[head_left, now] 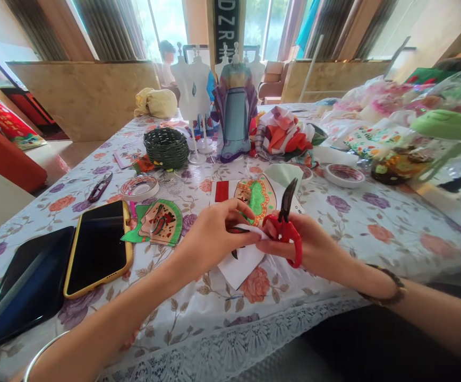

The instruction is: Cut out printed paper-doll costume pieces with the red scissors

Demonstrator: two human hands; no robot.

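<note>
- Left hand (218,228) and right hand (314,241) pinch paper (254,231) between them; scissors (288,231) hooked in right, blades off paper.
- Cut-out (162,222) left of hands, apparently done.
- Printed sheet (257,195) beyond, seemingly uncut.

daylight glares through washed-out windows (162,24); outer edges stretch and blur.

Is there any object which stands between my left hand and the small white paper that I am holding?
Nothing visible does: the left hand already grips the white paper at one side. The red scissors sit at its other side in the right hand, blades pointing away from it.
</note>
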